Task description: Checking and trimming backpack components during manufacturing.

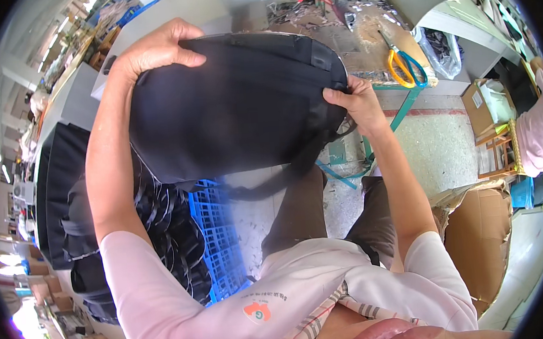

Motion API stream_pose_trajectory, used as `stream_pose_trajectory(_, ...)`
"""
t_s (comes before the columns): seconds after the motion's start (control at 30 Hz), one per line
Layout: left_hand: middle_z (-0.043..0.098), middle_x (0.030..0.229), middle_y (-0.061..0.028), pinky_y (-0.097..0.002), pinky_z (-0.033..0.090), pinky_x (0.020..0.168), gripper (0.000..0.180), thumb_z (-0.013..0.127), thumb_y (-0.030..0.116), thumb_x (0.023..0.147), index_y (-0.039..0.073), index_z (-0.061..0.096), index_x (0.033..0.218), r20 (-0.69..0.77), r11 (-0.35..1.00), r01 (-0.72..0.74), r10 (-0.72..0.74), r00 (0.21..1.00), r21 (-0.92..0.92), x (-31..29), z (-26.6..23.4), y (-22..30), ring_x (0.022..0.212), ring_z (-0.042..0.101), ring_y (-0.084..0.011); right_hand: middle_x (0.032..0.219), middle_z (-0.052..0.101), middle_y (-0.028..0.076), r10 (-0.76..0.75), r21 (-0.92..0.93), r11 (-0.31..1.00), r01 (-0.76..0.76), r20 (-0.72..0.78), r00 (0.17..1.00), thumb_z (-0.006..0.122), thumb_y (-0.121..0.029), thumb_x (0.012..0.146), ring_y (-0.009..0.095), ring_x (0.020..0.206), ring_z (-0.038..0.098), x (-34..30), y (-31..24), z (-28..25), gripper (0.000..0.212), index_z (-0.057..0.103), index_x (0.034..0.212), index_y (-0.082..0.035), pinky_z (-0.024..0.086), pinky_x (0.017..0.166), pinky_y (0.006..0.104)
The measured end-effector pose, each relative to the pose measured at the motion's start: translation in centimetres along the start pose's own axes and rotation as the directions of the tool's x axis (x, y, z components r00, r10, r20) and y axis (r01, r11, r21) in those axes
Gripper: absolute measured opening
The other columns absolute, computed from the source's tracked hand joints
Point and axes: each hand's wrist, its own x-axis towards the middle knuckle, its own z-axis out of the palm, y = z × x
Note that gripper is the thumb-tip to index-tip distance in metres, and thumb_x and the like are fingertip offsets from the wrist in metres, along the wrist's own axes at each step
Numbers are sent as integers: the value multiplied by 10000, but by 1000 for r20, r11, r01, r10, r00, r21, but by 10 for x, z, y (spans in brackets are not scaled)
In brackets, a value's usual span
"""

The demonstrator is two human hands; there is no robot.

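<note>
A black fabric bag (229,109) is held up in front of me, broad side toward me, with a strap hanging from its lower right. My left hand (161,48) grips its upper left edge, thumb on the near face and fingers behind. At the bag's right edge, my right hand (358,102) pinches the fabric, thumb in front; its other fingers are partly hidden. Scissors (408,65) with one yellow and one blue handle lie on the worktable (367,49), just beyond my right hand.
Black bag pieces with pale trim (162,227) are heaped at my left, beside a blue plastic crate (217,242). A big cardboard box (481,237) stands at my right. A clear plastic bag (440,54) hangs by the table. Another person's pink sleeve (533,132) shows at far right.
</note>
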Motion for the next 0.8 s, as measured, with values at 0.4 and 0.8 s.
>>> stream_pose_trajectory(0.4,602,839,-119,-329,417,752,306,651,162,609,40,609,886,-420,710,279,26,907,646,75,-26,49,850,562,-269,746,606,77,24,290,953,91,-370,929,619,-4,710,115,626,556,49,3,12,105,595,803,35,466,582,250)
stream_pose_trajectory(0.8,590,884,-107,-346,411,763,307,641,219,647,82,603,920,-474,654,264,164,865,709,95,-11,50,882,544,-266,826,599,79,-6,267,954,134,-432,902,637,-62,716,137,702,565,38,9,0,201,569,880,33,462,661,253)
